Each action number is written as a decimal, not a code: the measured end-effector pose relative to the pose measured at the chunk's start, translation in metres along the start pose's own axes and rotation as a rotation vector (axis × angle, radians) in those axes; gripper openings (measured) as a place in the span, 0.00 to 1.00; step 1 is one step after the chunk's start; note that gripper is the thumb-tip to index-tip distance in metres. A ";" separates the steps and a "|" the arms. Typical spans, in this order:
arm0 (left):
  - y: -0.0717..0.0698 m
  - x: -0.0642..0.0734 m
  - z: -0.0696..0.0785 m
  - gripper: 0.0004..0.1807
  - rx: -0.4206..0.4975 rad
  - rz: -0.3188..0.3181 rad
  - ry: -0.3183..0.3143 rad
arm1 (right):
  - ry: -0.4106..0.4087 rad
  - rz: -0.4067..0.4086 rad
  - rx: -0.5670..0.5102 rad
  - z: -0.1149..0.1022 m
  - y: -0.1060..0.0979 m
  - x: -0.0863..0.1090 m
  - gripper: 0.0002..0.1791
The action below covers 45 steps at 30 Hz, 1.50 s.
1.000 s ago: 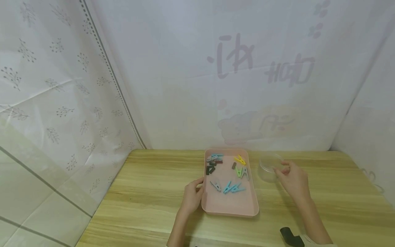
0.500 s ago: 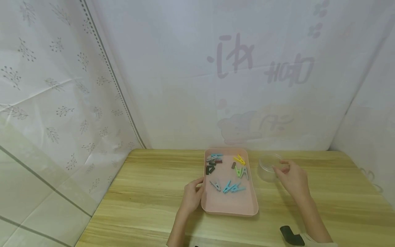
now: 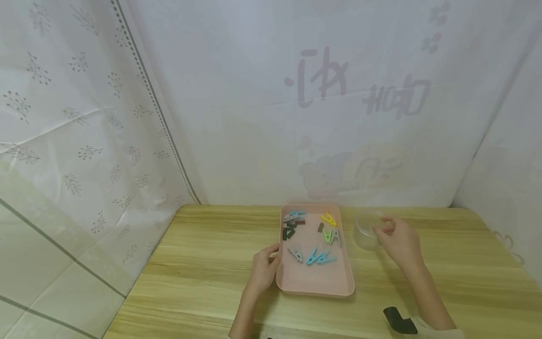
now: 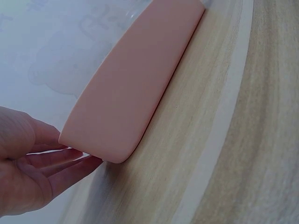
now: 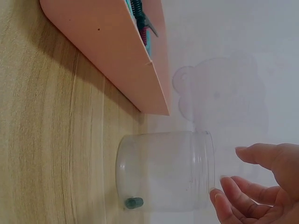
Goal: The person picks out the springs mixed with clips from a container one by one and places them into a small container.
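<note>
My left hand [image 3: 264,269] touches the left wall of a pink tray [image 3: 315,285] with its fingertips, fairly straight in the left wrist view. In the tray lie two blue clothespins [image 3: 320,257], a grey clothespin [image 3: 296,255], a yellow clothespin [image 3: 329,219] and a green clothespin [image 3: 327,236]. Several small dark pieces [image 3: 290,232] lie at its left; they look ribbed in the right wrist view. My right hand [image 3: 400,240] is over the rim of a clear round jar [image 5: 163,172], thumb and fingers apart and holding nothing. One dark green piece [image 5: 134,203] lies at the jar's bottom.
The wooden table [image 3: 203,273] ends at a pale printed curtain [image 3: 245,141] just behind the tray. A leaf-patterned sheet [image 3: 101,141] hangs at the left. A black strap-like piece [image 3: 399,321] sits by my right sleeve.
Over the jar, my right hand has shifted slightly up and left, its fingers now farther over the opening. The left hand and the tray's contents look the same.
</note>
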<state>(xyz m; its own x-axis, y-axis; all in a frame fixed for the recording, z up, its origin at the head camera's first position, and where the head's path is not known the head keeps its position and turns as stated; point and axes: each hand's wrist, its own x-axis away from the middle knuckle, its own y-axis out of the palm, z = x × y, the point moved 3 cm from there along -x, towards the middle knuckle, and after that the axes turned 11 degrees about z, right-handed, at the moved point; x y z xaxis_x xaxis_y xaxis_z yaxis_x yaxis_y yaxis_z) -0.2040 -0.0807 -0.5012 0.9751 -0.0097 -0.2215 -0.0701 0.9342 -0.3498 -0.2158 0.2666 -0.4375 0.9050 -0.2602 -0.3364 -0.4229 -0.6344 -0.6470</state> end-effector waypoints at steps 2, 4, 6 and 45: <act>0.000 0.000 0.000 0.19 0.000 0.000 -0.003 | 0.004 -0.007 0.002 -0.002 0.000 -0.001 0.30; 0.000 0.000 0.000 0.19 0.004 -0.001 -0.004 | 0.003 -0.011 0.006 -0.004 0.001 -0.002 0.30; 0.000 0.000 0.000 0.19 0.008 0.000 -0.006 | -0.002 -0.012 0.009 -0.006 0.002 -0.002 0.29; 0.000 0.000 0.002 0.19 0.023 -0.003 0.004 | -0.062 -0.057 -0.041 -0.038 0.021 -0.012 0.25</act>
<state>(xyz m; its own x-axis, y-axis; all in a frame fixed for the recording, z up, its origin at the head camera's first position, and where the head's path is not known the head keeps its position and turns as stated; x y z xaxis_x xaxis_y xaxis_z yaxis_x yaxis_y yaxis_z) -0.2036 -0.0805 -0.4997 0.9745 -0.0139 -0.2238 -0.0623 0.9420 -0.3298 -0.2341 0.2285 -0.4207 0.9224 -0.1781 -0.3427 -0.3677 -0.6762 -0.6384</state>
